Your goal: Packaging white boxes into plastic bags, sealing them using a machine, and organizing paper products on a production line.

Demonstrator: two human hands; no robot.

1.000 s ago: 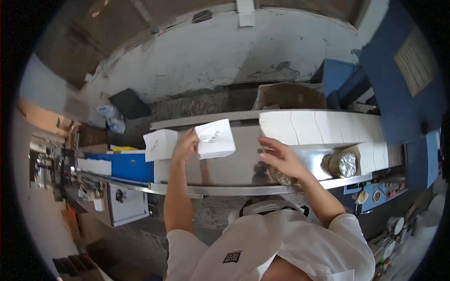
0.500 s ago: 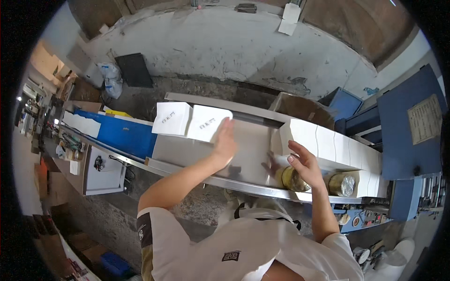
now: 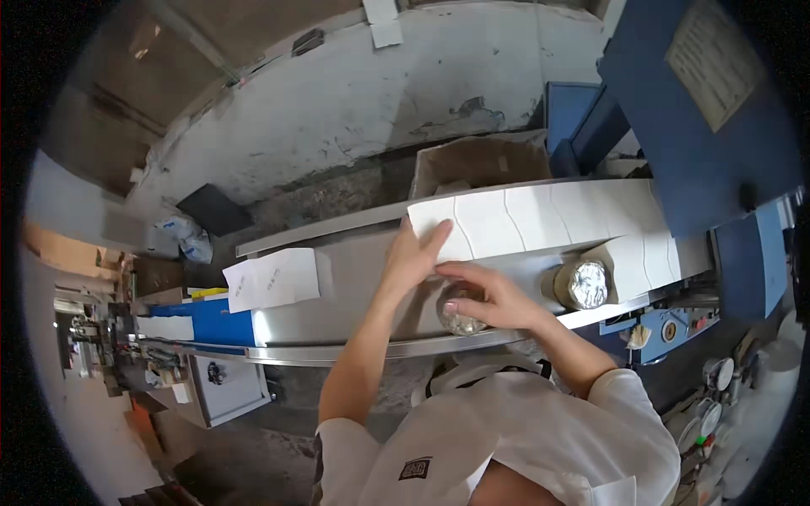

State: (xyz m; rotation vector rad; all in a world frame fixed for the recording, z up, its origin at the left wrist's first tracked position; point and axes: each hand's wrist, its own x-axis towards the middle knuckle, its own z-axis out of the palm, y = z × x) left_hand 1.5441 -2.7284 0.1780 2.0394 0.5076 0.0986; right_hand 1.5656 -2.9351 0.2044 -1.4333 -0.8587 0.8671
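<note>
A row of white paper stacks (image 3: 531, 221) stands side by side along the metal table (image 3: 359, 253). My left hand (image 3: 413, 257) lies against the row's left end, its thumb spread over the corner of the end stack. My right hand (image 3: 498, 297) is open beside it, fingers pointing left, over a film-wrapped cylinder (image 3: 460, 319) that it partly hides. Whether it touches the cylinder I cannot tell. A second shiny-topped cylinder (image 3: 582, 285) stands to the right, next to more white stacks (image 3: 637, 266). Two white stacks with small dark print (image 3: 274, 280) sit at the table's left end.
A blue machine with a hinged panel (image 3: 675, 126) rises at the right. Behind the table is an open cardboard box (image 3: 481, 164). A blue surface (image 3: 215, 325) continues the table leftward. The metal rail (image 3: 380, 347) edges the near side.
My view has turned toward the right. My left hand has left the printed stacks and reached the row's left end. The right hand has come in close beside it.
</note>
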